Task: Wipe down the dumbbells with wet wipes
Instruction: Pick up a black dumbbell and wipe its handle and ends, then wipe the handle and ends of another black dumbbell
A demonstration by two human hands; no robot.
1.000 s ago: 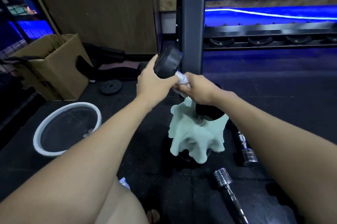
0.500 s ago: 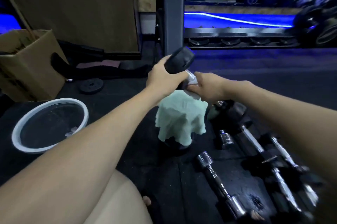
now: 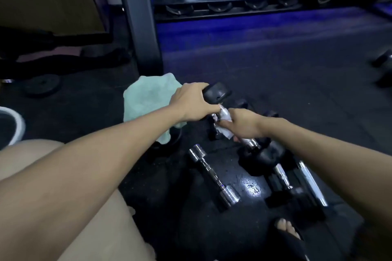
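My left hand (image 3: pixel 192 101) grips the upper black head of a dumbbell (image 3: pixel 217 93) that slants down to the right, its lower black head (image 3: pixel 269 155) near the floor. My right hand (image 3: pixel 244 123) is closed around the chrome handle with a white wet wipe (image 3: pixel 224 121) wrapped on it. A small all-chrome dumbbell (image 3: pixel 213 173) lies on the black mat in front of me. Several more dumbbells with chrome handles (image 3: pixel 297 182) lie at the right under my right forearm.
A pale green cloth (image 3: pixel 146 99) is draped over a dark object behind my left hand. A white-rimmed basin (image 3: pixel 18 125) sits at the far left edge. A dark rack post (image 3: pixel 140 23) stands behind, with a weight plate (image 3: pixel 41 84) at left. My sandalled foot (image 3: pixel 288 233) is at lower right.
The view has swung down and right. Both hands carried the dumbbell from above the green cloth to its right and lower, over the pile of dumbbells. The basin slid almost out of view.
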